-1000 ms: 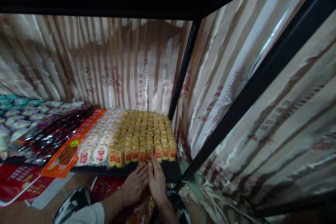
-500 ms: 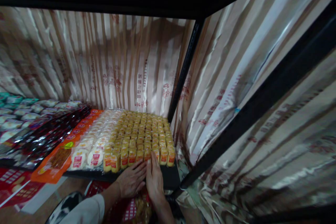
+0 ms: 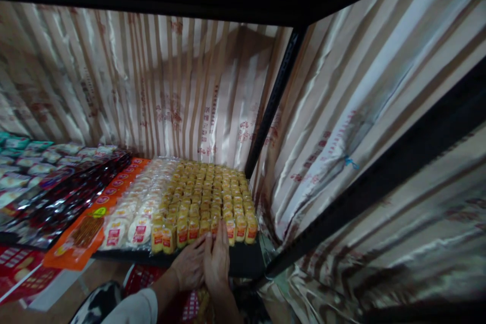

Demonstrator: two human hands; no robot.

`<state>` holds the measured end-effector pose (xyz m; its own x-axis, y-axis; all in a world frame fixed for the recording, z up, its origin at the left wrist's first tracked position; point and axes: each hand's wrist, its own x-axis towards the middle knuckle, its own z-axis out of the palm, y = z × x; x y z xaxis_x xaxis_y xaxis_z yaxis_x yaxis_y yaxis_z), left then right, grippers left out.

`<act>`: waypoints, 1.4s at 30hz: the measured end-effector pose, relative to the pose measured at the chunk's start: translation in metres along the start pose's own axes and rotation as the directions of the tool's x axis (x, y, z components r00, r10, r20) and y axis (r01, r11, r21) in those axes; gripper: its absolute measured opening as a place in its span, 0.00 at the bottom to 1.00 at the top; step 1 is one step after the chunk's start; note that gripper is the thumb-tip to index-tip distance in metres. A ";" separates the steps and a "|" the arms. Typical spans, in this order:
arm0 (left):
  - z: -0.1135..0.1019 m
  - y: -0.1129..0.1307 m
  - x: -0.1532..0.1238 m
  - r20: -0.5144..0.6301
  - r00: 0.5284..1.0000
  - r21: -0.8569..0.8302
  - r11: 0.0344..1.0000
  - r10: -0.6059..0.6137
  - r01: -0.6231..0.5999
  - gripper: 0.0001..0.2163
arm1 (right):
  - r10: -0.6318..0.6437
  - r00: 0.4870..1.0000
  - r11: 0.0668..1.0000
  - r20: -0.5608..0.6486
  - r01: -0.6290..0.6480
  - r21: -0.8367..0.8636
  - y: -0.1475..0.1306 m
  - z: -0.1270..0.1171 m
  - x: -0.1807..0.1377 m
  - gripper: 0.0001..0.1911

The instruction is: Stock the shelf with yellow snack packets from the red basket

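Observation:
Rows of yellow wrapped snack packs with orange labels stand close together on the dark shelf. My left hand lies at the front edge of these rows, its fingers extended and held together. Right beside it, my right hand points forward with straight fingers, the tips against the front packs. Both hands touch each other near the thumbs. Part of the front row is hidden behind the fingers, and I see nothing gripped in either hand.
Left of the yellow packs lie white round packs, an orange packet, dark shiny packets and white-and-green packets. A black post and printed plastic sheeting enclose the corner. Red packaging sits below.
My right hand has shifted slightly left, closer to my left hand, which has drawn a little back. The view has turned slightly. The snack rows look much the same.

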<state>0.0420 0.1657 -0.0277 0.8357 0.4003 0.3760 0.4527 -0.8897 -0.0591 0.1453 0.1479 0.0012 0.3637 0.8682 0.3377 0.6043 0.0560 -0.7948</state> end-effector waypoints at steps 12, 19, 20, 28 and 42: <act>-0.005 0.000 0.002 -0.055 0.998 -0.038 0.999 -0.023 0.021 0.21 | 0.031 0.999 0.996 0.005 -0.032 0.086 0.003 0.009 0.021 0.31; -0.020 0.004 0.004 -0.061 0.996 -0.101 0.993 -0.066 0.060 0.18 | 0.051 0.997 0.993 0.053 -0.056 0.100 -0.003 0.013 0.037 0.32; -0.021 0.004 0.005 -0.061 0.996 -0.101 0.993 -0.068 0.061 0.18 | 0.070 0.996 0.992 0.057 -0.075 0.105 -0.003 0.015 0.039 0.32; -0.029 0.005 0.006 -0.059 0.995 -0.090 0.993 -0.086 0.080 0.16 | 0.112 0.992 0.991 0.064 -0.116 0.061 -0.003 0.024 0.050 0.35; -0.017 0.008 0.009 -0.043 0.986 -0.079 0.984 -0.163 0.159 0.17 | 0.271 0.939 0.954 0.213 -0.234 -0.187 -0.050 0.011 0.086 0.35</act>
<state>0.0482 0.1586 -0.0088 0.7364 0.5300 0.4204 0.5540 -0.8291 0.0749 0.1382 0.2248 0.0647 0.3544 0.9351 -0.0062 0.6243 -0.2415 -0.7429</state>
